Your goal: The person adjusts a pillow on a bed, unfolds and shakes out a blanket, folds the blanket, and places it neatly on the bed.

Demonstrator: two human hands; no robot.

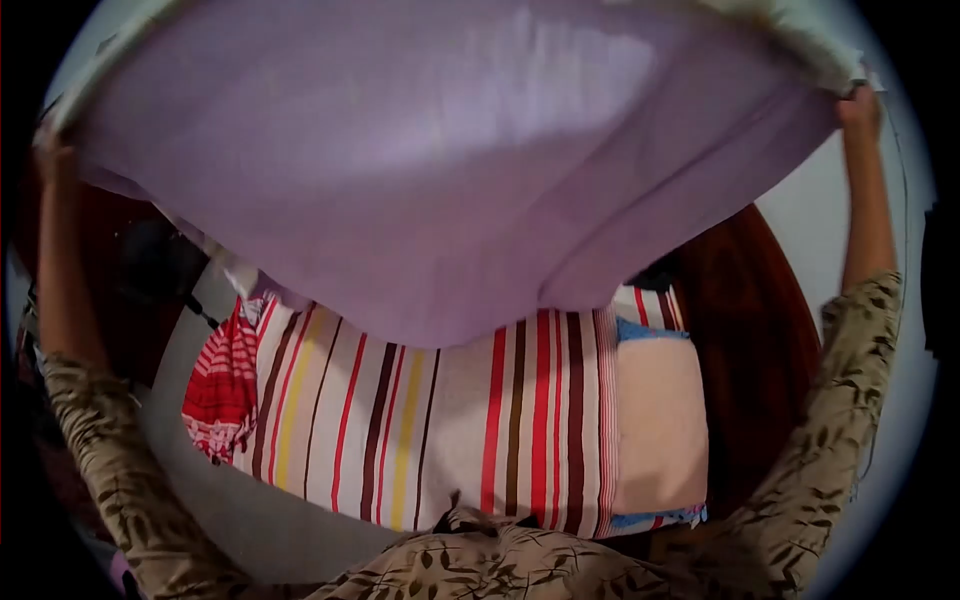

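Observation:
A large light-purple cloth (400, 180), like a bedsheet, is spread wide in the air at the top of the head view. My left hand (57, 150) is raised at the far left, closed on one end of its edge. At the far right, my right hand (860, 108) grips the other end. The cloth sags between both outstretched arms, its lower edge hanging over a bed covered with a striped bedspread (465, 430). The far side of the bed is hidden behind it.
A peach pillow (660, 420) with blue edging lies at the bed's right end, beside a dark wooden headboard (750, 310). A red-and-white cloth (222, 385) drapes over the left end. Behind that stands a dark object (160, 260), its kind unclear. Grey floor (265, 520) shows at lower left.

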